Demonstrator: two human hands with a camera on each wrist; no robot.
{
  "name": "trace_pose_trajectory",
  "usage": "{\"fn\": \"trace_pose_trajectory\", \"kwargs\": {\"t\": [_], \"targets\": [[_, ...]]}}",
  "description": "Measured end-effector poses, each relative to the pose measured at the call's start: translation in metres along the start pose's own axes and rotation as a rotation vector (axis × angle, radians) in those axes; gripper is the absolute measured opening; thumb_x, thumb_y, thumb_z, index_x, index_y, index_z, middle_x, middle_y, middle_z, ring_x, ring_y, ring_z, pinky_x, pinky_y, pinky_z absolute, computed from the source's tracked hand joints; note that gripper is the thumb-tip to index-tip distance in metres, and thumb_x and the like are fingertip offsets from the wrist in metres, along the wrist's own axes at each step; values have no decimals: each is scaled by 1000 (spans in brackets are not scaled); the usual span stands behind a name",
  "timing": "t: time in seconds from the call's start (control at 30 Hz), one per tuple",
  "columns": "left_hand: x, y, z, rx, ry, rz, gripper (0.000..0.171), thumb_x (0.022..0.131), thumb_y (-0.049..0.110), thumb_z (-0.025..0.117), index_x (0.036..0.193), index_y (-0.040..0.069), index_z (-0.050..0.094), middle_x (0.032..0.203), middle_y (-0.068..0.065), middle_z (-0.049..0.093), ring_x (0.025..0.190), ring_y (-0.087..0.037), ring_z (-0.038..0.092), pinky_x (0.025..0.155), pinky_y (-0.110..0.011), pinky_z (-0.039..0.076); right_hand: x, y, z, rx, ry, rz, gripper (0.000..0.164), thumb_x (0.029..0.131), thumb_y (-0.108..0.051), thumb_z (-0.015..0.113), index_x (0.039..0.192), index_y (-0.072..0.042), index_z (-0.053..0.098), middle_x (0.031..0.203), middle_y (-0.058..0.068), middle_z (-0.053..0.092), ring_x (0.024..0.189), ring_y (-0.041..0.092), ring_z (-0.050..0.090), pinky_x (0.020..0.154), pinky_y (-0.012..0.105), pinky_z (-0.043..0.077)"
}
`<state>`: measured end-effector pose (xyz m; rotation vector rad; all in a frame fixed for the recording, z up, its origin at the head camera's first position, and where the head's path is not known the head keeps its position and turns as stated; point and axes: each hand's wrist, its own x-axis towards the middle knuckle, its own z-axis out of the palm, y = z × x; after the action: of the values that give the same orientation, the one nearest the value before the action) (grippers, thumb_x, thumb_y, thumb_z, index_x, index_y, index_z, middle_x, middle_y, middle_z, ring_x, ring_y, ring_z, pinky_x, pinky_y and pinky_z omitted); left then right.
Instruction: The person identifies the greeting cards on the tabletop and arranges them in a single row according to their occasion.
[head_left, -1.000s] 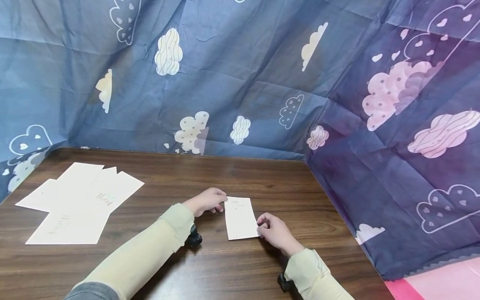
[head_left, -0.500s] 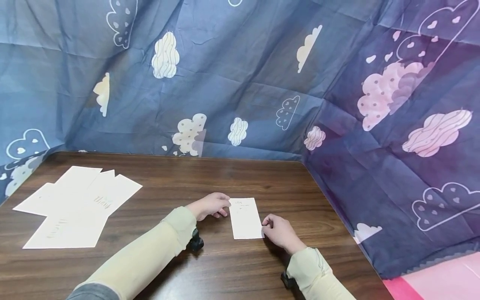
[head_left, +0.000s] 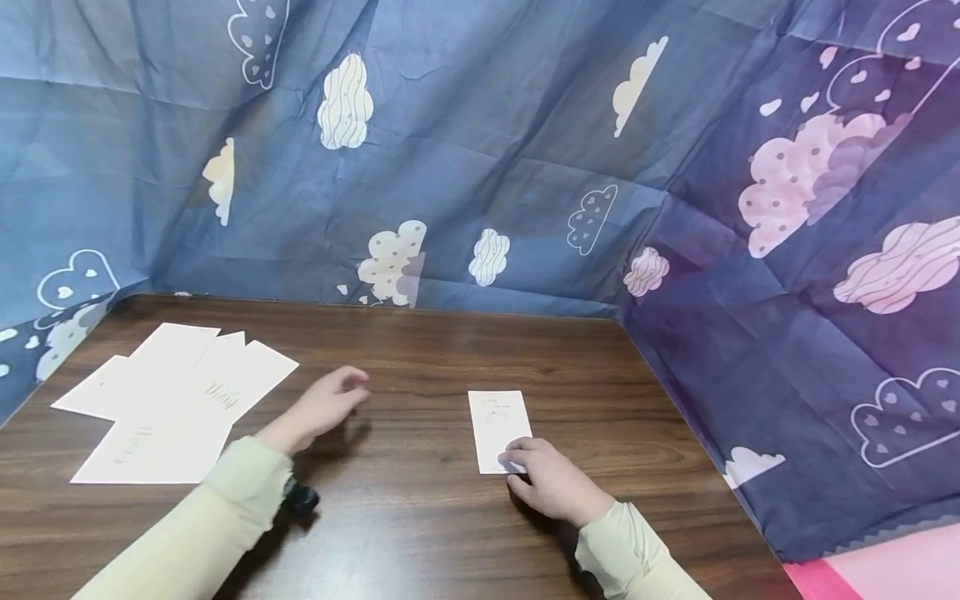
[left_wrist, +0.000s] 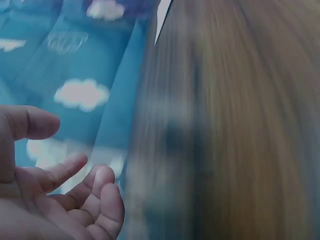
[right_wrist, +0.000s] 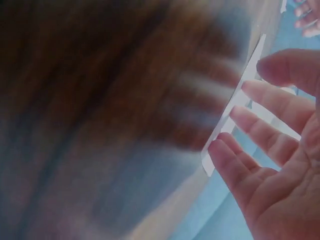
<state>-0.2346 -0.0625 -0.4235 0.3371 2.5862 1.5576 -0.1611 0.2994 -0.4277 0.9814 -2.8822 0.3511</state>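
Observation:
A small white card (head_left: 497, 421) with faint printing near its far end lies flat, right of the table's middle. My right hand (head_left: 555, 479) rests its fingertips on the card's near right corner. In the right wrist view the fingers (right_wrist: 272, 142) are extended and touch the card, which appears as a thin white strip. My left hand (head_left: 322, 406) is above the table between that card and the pile of white cards (head_left: 176, 367). It holds nothing, and its fingers (left_wrist: 105, 200) are loosely bent in the left wrist view.
Several overlapping white cards make up the pile at the left; the nearest card (head_left: 150, 457) and another carry faint lettering. A dark brown wooden table (head_left: 420, 517) bears everything. Cloud-patterned blue cloth (head_left: 450, 150) hangs behind it and along the right side.
My left hand has let go of the small card's far left corner and moved left toward the pile. My right fingers have shifted from the card's right edge onto its near corner.

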Motion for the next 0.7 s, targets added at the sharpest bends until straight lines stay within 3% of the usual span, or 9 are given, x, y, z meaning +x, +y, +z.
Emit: {"fn": "trace_pose_trajectory", "kwargs": {"t": [0.2, 0.43, 0.63, 0.7], "targets": [[-37, -27, -66, 92, 116, -37, 41, 104, 11, 53, 134, -15, 47, 130, -37, 54, 120, -52, 54, 100, -60, 44, 0, -3, -2, 6, -22, -47, 25, 88, -6, 69, 111, 2, 72, 113, 16, 66, 104, 36, 63, 94, 49, 51], [-75, -62, -140, 222, 235, -214, 48, 107, 16, 42, 137, -21, 35, 131, -44, 44, 121, -59, 47, 96, -64, 41, 4, -5, -6, 4, -42, -54, 23, 88, -6, 71, 109, 1, 73, 106, 10, 65, 98, 32, 63, 91, 47, 52], [-97, -90, -184, 227, 348, -329, 56, 109, 22, 37, 142, -23, 28, 137, -49, 35, 125, -64, 38, 101, -71, 33, 5, -5, -7, 4, -79, -29, 22, 89, -6, 72, 109, 1, 74, 106, 10, 66, 99, 32, 64, 91, 48, 52], [-99, -96, -195, 203, 374, -397, 61, 109, 25, 37, 145, -22, 23, 141, -49, 28, 129, -65, 32, 103, -72, 31, 5, -6, -7, 7, -81, -21, 23, 89, -6, 72, 110, 2, 74, 108, 12, 66, 101, 34, 64, 92, 49, 52]]}}
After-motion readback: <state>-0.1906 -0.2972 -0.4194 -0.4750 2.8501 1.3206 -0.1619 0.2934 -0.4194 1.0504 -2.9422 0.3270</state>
